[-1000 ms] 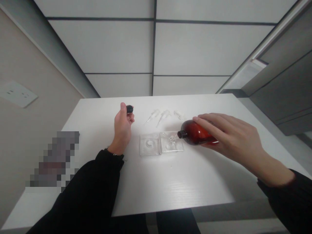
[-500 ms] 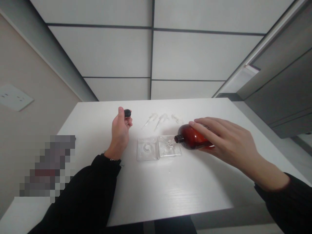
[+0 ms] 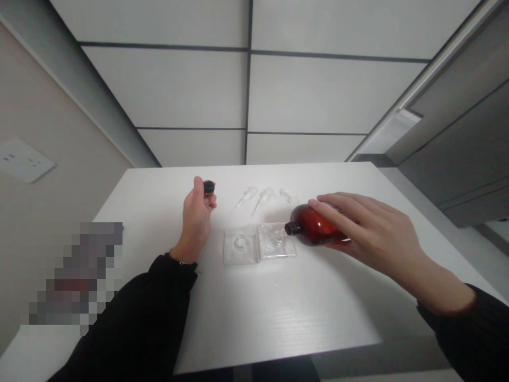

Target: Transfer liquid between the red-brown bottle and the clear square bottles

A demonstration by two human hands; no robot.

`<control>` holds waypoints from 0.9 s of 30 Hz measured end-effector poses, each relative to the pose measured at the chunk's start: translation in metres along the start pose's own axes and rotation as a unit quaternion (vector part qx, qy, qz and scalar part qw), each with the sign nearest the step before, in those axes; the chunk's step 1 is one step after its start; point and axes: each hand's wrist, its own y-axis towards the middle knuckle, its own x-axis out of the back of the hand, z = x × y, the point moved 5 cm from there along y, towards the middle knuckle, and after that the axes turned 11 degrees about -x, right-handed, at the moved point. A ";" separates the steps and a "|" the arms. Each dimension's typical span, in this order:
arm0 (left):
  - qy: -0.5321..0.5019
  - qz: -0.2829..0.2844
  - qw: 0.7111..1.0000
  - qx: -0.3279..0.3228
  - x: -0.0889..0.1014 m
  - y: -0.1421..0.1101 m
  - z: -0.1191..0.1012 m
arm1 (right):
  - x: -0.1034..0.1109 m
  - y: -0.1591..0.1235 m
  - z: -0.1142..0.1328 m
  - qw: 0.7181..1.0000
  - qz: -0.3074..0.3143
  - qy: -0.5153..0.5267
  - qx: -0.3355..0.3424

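My right hand [image 3: 369, 231] grips an amber-red bottle [image 3: 314, 227], tipped on its side with its open black neck pointing left over a clear two-well plastic tray [image 3: 258, 244]. The neck hangs above the tray's right well, and a thin clear stream seems to fall into it. My left hand [image 3: 198, 215] is raised to the left of the tray and pinches a small black cap [image 3: 209, 186] between thumb and fingers. Both arms wear black sleeves.
The white table [image 3: 254, 313] has three clear plastic pipettes or droppers [image 3: 260, 196] lying behind the tray. A pixelated object [image 3: 77, 276] lies at the table's left edge. A wall socket [image 3: 24, 159] sits on the beige wall to the left; grey cabinets stand at the right.
The view has shifted slightly down and left. My right hand brought the bottle's neck a little further left over the tray's right well. The left hand stays put with the cap.
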 end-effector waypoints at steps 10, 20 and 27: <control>-0.018 0.000 1.000 0.005 -0.001 0.000 0.000 | 0.001 0.000 0.000 1.000 -0.006 -0.005 0.007; -0.016 0.002 1.000 0.004 -0.001 0.001 0.001 | 0.002 0.002 0.001 1.000 -0.006 -0.010 0.009; -0.025 0.006 1.000 0.008 0.000 0.001 0.002 | 0.002 0.001 0.000 1.000 -0.005 -0.006 0.008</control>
